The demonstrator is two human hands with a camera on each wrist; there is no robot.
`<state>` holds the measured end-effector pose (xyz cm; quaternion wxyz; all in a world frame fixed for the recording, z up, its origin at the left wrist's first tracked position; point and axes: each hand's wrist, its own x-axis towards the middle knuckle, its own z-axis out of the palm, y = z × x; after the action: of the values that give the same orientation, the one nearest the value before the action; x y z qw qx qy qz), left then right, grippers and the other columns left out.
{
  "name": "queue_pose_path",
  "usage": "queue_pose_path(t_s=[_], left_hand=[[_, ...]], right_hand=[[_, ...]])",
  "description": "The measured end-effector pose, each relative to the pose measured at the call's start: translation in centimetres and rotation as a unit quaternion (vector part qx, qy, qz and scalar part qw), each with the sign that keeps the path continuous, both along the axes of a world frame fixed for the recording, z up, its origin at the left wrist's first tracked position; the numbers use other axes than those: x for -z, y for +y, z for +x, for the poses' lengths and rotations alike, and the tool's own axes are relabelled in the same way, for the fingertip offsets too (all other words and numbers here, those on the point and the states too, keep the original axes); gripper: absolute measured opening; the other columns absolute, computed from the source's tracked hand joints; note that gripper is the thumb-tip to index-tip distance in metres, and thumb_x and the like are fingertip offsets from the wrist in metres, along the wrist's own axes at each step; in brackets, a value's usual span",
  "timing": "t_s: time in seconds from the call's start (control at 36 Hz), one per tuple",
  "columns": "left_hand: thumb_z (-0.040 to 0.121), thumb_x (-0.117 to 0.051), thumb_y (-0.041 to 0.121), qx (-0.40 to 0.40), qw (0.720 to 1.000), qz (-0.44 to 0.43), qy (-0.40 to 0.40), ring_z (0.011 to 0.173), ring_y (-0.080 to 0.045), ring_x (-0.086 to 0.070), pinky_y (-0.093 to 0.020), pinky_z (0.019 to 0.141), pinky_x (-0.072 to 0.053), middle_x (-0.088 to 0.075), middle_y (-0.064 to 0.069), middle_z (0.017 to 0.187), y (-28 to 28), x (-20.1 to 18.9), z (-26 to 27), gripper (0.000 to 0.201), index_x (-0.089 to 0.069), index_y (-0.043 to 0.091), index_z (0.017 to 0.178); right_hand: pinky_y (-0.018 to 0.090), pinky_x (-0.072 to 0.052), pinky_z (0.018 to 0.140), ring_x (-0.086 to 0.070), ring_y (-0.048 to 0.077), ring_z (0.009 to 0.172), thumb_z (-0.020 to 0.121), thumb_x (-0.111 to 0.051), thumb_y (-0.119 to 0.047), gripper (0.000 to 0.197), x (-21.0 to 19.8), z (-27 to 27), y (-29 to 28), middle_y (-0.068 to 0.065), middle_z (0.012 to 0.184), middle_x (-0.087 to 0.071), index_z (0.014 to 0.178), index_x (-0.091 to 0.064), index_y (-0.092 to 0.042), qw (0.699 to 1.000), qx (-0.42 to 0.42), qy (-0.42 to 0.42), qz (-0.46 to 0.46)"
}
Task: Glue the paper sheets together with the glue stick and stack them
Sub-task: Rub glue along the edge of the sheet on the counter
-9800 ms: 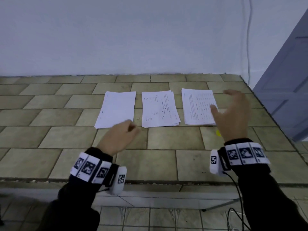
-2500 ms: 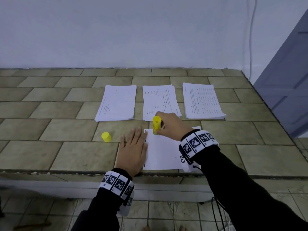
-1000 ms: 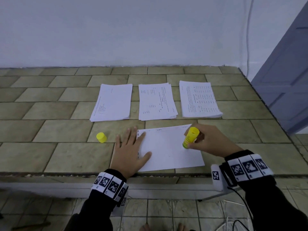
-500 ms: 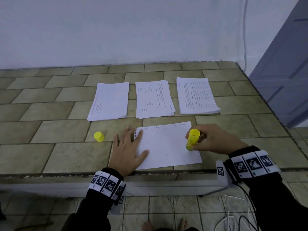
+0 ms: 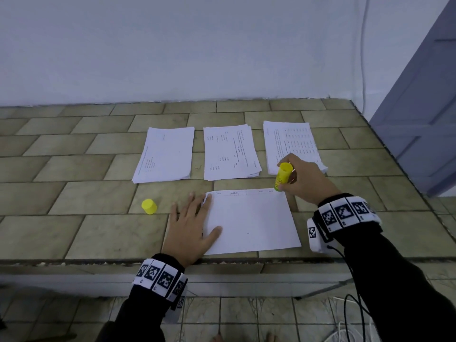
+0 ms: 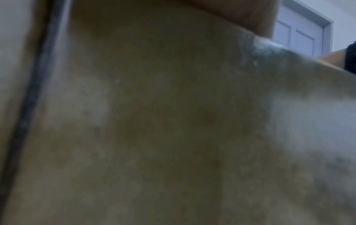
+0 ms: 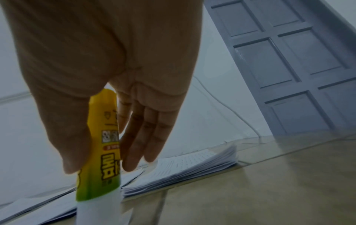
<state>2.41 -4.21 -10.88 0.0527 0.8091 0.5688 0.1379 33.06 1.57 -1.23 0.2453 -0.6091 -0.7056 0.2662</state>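
- the tiled counter is running under both my hands, its front edge lying just below my wrists.
- a grey panelled door is standing off to the right of my right hand, beyond the counter's end.
- three paper stacks are lying in a row beyond my hands: the left stack sitting ahead of my left hand, the middle stack lying ahead of the gap between my hands, and the right stack sitting right behind my right hand, partly covered by it.
- a single sheet is lying between my hands, close to the counter's front edge.
- my left hand is lying flat with fingers spread and straight, its thumb and forefinger pressing on the sheet's left edge; the left wrist view is giving only blur.
- my right hand is curling round the glue stick, thumb on one side and fingers on the other.
- the glue stick is standing nearly upright, its lower end touching the sheet's far right corner.
- the yellow cap is sitting on the counter just left of my left hand, apart from it.
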Motion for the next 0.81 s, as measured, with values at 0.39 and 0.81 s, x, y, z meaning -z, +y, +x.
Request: queue_pose_path(t_s=[0.39, 0.81], left_hand=[[0.092, -0.028, 0.063, 0.008, 1.000, 0.000, 0.021, 0.149, -0.027, -0.021, -0.062, 0.116, -0.016, -0.028, -0.001, 0.161, 0.2, 0.4, -0.1, 0.076, -0.036, 0.018, 0.152], [0.090, -0.025, 0.065, 0.010, 1.000, -0.024, 0.015, 0.151, -0.022, -0.011, -0.060, 0.119, -0.011, -0.018, 0.004, 0.163, 0.2, 0.1, -0.1, 0.078, -0.030, 0.020, 0.154]], right_hand=[[0.030, -0.050, 0.074, -0.062, 0.013, 0.083, 0.080, -0.068, -0.035, 0.024, 0.3, 3.1, -3.4, -0.008, 0.092, -0.068, 0.103, -0.068, -0.031, 0.948, 0.017, -0.315, -0.030], [0.030, -0.034, 0.065, -0.051, 0.024, 0.082, 0.084, -0.072, -0.019, 0.035, -0.2, 4.4, -2.4, 0.009, 0.095, -0.054, 0.099, -0.042, -0.010, 0.971, 0.228, -0.078, -0.015]])
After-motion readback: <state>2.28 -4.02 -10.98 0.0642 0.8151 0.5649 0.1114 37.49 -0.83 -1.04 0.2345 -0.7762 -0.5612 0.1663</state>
